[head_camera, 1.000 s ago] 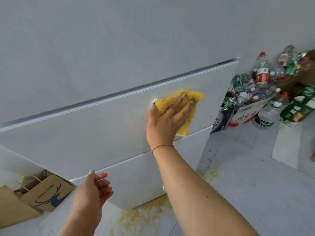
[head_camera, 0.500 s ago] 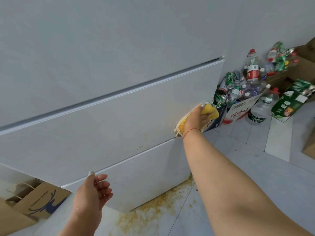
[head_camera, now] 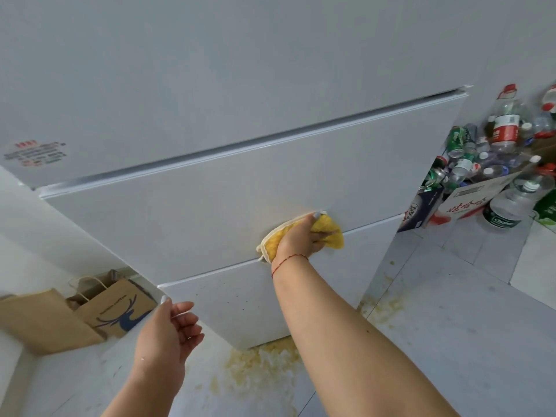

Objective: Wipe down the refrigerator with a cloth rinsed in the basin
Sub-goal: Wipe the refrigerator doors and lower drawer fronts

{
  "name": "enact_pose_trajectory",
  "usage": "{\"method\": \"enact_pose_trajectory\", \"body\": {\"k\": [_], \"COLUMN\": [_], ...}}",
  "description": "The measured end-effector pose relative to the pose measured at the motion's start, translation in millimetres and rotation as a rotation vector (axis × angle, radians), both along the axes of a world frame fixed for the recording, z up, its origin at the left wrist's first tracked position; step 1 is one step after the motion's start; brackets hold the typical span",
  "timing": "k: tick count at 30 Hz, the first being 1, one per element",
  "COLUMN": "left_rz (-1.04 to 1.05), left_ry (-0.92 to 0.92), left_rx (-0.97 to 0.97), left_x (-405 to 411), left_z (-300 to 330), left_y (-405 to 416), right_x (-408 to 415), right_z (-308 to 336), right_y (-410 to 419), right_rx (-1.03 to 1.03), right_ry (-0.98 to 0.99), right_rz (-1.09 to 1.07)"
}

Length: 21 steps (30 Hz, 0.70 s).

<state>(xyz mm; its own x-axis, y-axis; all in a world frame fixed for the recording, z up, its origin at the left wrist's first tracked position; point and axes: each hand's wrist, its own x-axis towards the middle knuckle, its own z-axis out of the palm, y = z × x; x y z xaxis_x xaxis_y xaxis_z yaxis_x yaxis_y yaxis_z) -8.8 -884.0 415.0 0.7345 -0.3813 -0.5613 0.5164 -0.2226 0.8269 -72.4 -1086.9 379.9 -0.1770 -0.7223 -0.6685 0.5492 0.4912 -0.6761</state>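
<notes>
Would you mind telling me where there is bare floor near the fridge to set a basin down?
The grey tile floor right of the right hand's forearm is bare, bordered by the yellowish spill under the fridge. It is crowded by the bottle pile at right and paper bags at left.

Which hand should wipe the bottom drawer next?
Probably the right hand: it already grips the yellow cloth against the fridge, just above the bottom drawer. The left hand is empty and off the fridge.
</notes>
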Motion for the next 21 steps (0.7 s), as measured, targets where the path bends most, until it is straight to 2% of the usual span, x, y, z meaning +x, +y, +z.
{"method": "enact_pose_trajectory", "body": {"k": [6, 14, 21], "left_rz": [0.054, 0.144, 0.225], "left_ry": [0.006, 0.004, 0.014], "left_rx": [0.003, 0.012, 0.062], "left_x": [20.1, 50.9, 89.7], "left_z": [-1.9, 2.4, 2.2], "left_y": [31.8, 70.6, 103.7], "right_x": [38.9, 98.0, 145.8], "right_z": [4.5, 16.9, 23.7], "right_y": [41.0, 105.3, 149.7], "right_rx": [0.012, 0.097, 0.135], "right_ry": [0.037, -0.044, -0.023], "right_rz": [0.114, 0.236, 0.37]}}
